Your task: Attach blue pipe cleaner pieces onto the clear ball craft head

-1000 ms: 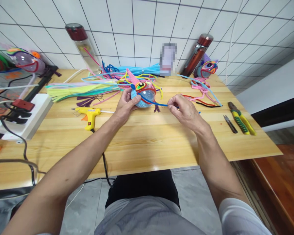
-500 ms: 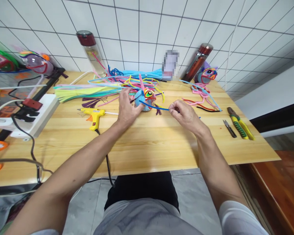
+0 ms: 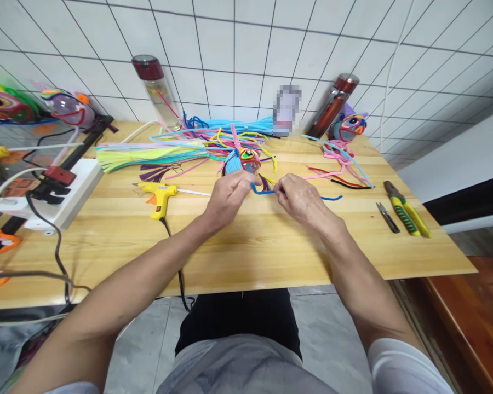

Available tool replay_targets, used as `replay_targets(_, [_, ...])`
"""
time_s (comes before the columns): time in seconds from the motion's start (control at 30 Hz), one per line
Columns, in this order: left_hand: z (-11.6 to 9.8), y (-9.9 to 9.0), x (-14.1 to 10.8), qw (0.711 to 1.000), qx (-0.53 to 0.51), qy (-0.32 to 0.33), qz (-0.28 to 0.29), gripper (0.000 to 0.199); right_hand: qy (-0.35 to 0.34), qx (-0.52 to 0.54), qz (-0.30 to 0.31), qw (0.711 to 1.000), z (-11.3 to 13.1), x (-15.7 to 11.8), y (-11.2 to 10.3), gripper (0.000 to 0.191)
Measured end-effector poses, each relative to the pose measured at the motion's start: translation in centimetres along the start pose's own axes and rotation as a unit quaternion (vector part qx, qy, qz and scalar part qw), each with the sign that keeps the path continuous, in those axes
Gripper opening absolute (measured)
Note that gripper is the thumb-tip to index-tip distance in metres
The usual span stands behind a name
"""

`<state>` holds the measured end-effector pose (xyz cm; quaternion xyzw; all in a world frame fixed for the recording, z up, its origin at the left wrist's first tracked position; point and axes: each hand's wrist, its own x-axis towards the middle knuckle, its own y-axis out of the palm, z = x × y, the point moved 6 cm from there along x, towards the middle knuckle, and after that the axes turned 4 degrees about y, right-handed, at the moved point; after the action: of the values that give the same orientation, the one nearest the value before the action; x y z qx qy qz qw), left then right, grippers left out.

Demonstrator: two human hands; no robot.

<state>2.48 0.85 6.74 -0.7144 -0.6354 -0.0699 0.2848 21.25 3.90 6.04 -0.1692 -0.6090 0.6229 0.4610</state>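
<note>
Blue wire [image 3: 267, 191] pinched by left hand [image 3: 229, 198] and right hand [image 3: 298, 198]; could kink between grips if overbent.

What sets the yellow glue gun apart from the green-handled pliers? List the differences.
The glue gun lies left of the left hand; the pliers lie far to the right of the right hand. The glue gun trails a black cord over the table edge; the pliers have none. Both lie flat, untouched.

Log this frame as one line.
left hand: pinching blue pipe cleaner | right hand: pinching same | fish ball: on table, behind
</note>
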Motion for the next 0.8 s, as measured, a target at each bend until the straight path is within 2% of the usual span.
replay_targets(0.1, [2.5, 1.0, 0.3, 0.982, -0.089, -0.125, 0.109, 0.05, -0.008, -0.014, -0.001, 1.0, 0.4, -0.1, 0.0, 0.017])
replay_targets(0.17, [3.5, 1.8, 0.1, 0.965, -0.127, -0.161, 0.164, 0.053, -0.015, -0.019, 0.007, 1.0, 0.8, -0.1, 0.1, 0.018])
replay_targets(0.2, [3.7, 2.0, 0.0, 0.962, -0.133, -0.163, 0.172, 0.054, -0.017, -0.021, 0.013, 1.0, 1.1, -0.1, 0.1, 0.018])
replay_targets(0.27, [3.8, 2.3, -0.1, 0.969, -0.11, -0.144, 0.17, 0.049, -0.018, -0.023, 0.028, 0.999, 1.5, 0.0, 0.4, 0.017])
replay_targets(0.4, [3.1, 2.7, -0.4, 0.985, 0.037, -0.059, 0.159, 0.031, -0.019, -0.021, 0.04, 0.999, 2.1, 0.1, 0.8, 0.017])
replay_targets(0.57, [2.6, 2.3, -0.6, 0.98, 0.15, 0.014, 0.13, 0.029, -0.017, -0.037, 0.041, 0.998, 2.3, 0.1, 1.2, 0.021])
replay_targets(0.67, [2.6, 2.1, -0.6, 0.98, 0.154, 0.018, 0.125, 0.028, -0.021, -0.044, 0.049, 0.998, 2.5, 0.2, 1.5, 0.022])
replay_targets(0.8, [3.1, 2.0, -0.5, 0.981, 0.136, -0.031, 0.132, 0.027, -0.034, -0.033, 0.032, 0.998, 2.6, 0.5, 1.9, 0.019])
